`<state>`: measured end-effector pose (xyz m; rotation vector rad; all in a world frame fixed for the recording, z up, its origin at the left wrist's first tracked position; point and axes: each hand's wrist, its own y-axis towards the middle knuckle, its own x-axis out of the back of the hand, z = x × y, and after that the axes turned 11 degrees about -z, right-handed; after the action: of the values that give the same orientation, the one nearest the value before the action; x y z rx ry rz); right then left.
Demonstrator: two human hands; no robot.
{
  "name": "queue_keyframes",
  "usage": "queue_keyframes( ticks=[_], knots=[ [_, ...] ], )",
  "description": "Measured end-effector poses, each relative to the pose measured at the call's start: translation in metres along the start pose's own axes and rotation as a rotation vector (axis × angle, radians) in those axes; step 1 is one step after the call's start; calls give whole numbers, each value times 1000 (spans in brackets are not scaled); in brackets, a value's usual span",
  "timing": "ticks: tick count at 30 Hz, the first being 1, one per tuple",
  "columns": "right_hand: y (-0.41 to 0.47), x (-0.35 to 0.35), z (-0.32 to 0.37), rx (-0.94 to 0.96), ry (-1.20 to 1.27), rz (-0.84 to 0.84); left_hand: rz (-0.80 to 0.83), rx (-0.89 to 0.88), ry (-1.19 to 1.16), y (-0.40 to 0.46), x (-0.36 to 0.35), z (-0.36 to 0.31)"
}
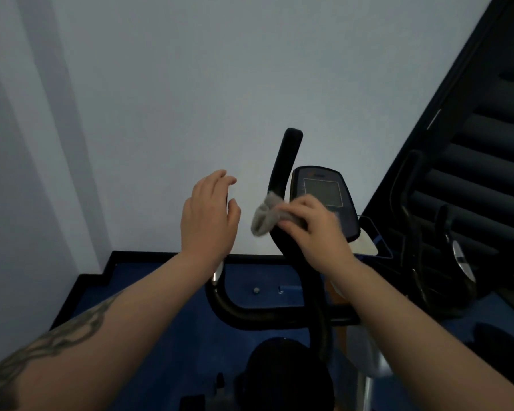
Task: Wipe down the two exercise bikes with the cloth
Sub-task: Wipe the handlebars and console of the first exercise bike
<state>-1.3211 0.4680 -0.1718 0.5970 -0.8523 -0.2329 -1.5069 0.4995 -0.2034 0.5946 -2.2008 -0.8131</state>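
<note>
Fingers, right hand [315,229]: were curled round a bunched grey cloth [266,216], which was held against the black right handlebar [284,173] of the near exercise bike.
Fingers, left hand [209,216]: were held straight and close together, thumb apart, with nothing gripped; the hand was raised in front of the left handlebar [220,295], and contact with it could not be told.
Cloth: was pressed to the bar where it bends, just left of the console, with a loose end hanging out to the left of the bar.
Right handlebar: was seen rising upright and slightly tilted, its rounded tip above both hands.
Left handlebar: was mostly hidden by the left wrist; a silver pad and the lower curve were shown below it.
Console [324,197]: a grey screen was set in a dark oval housing, just right of the right handlebar and partly covered by the right hand.
Second exercise bike [422,247]: was stood to the right, near the dark slatted shutter [487,143], its black bars and a silver pad visible.
Floor [166,292]: was blue, bordered by a black skirting along the pale wall [190,84].
Left forearm: was marked with a dark tattoo.
</note>
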Motion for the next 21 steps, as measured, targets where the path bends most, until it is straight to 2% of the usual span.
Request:
queue_keyframes(
  ticks=[1, 4, 5, 6, 9, 12, 14, 16, 19, 21],
  knots=[
    [-9, 13, -4, 25, -8, 67, 26, 12, 11, -4, 2, -1],
    [-9, 53, -11, 61, -44, 408, 80, 84, -56, -27, 9, -11],
    [-1, 60, -11, 40, -18, 453, 83, 107, -81, -36, 11, -16],
    [8, 62, -11, 11, 21, 405, 85, 120, -86, -44, 13, -20],
    [24, 38, -8, -73, 79, 77, 131, 104, 28, -63, 14, -27],
    [-6, 1, -8, -181, 255, -2, 142, 60, 128, -70, 15, -28],
    [-29, 1, -17, -202, 283, -48, 113, 38, 137, -71, 15, -28],
    [-36, 20, -31, -166, 229, 26, 75, -2, 160, -72, 12, -28],
    [-19, 54, -39, -42, 44, 270, 40, -45, 179, -71, 11, -26],
    [-9, 56, -27, 45, -13, 266, 37, -41, 178, -71, 10, -26]
  ],
)
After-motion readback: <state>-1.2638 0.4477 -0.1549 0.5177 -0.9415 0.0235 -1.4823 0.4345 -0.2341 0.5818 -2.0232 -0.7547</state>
